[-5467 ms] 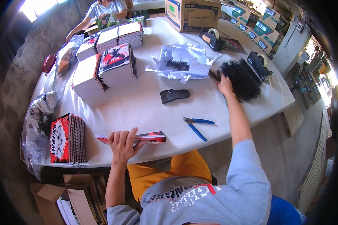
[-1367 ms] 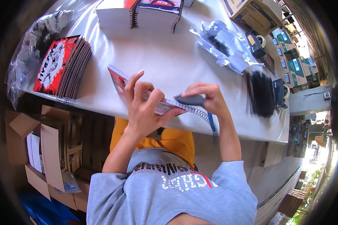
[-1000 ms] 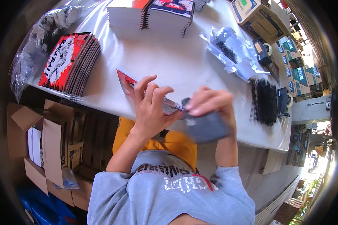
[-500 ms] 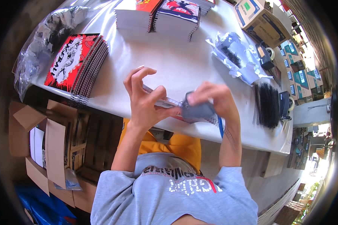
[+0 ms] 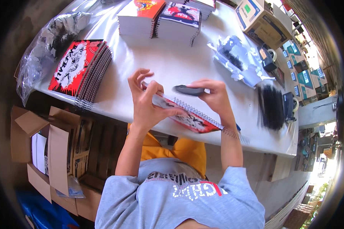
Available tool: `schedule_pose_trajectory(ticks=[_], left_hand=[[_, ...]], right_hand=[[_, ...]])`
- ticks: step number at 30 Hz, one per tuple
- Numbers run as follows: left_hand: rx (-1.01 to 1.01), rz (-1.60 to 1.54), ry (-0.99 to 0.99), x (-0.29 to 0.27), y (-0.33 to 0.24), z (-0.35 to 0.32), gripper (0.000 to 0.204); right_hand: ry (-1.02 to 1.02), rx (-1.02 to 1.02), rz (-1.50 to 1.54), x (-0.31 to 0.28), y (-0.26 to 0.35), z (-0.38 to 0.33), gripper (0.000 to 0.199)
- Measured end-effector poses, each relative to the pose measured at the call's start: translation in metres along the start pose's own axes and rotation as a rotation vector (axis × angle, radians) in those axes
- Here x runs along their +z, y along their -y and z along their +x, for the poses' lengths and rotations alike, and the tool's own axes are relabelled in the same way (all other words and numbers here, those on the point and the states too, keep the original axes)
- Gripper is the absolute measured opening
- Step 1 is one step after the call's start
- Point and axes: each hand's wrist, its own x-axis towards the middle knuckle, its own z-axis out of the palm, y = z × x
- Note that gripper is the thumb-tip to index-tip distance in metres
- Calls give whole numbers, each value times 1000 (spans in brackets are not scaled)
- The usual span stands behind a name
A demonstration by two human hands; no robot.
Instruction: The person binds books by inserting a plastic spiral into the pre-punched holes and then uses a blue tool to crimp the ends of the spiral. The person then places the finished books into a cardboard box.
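While a clear plastic bag (image 5: 40, 45) slumps at the far left of the white desk (image 5: 156, 65), a fanned stack of red-covered notebooks (image 5: 78, 68) lies just beside it, near the desk's front edge. Behind these stand taller piles of bound books (image 5: 160, 17). At the middle, the left hand (image 5: 147, 103) clamps a red notebook (image 5: 183, 116) at its near end, thumb under and fingers curled over, holding it tilted above the desk's front edge. The right hand (image 5: 216, 97) pinches a dark flat tool (image 5: 189, 90) over the wire spiral (image 5: 202, 114) that runs along the notebook's edge. Judging by this, the spiral is being seated or closed; the next move would seem to call for steady pressure along the coil. Farther right lie crumpled wrapping (image 5: 237, 61), a bundle of black coils (image 5: 273, 107) and cardboard boxes (image 5: 262, 19)
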Motion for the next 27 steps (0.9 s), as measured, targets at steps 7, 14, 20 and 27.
schedule_pose_trajectory(ticks=[7, 14, 20, 27], left_hand=[[-103, -103, 9, 7, 7, -5, 78], [-104, -218, 5, 14, 19, 0, 77], [-204, -509, 10, 19, 21, -3, 87], [-245, -400, 85, 10, 23, 1, 90]], right_hand=[[19, 4, 125, -1, -2, 0, 32], [-14, 94, 605, -3, -16, 1, 34], [36, 41, 263, 2, -7, 17, 36], [76, -59, 382, 18, 14, 29, 32]])
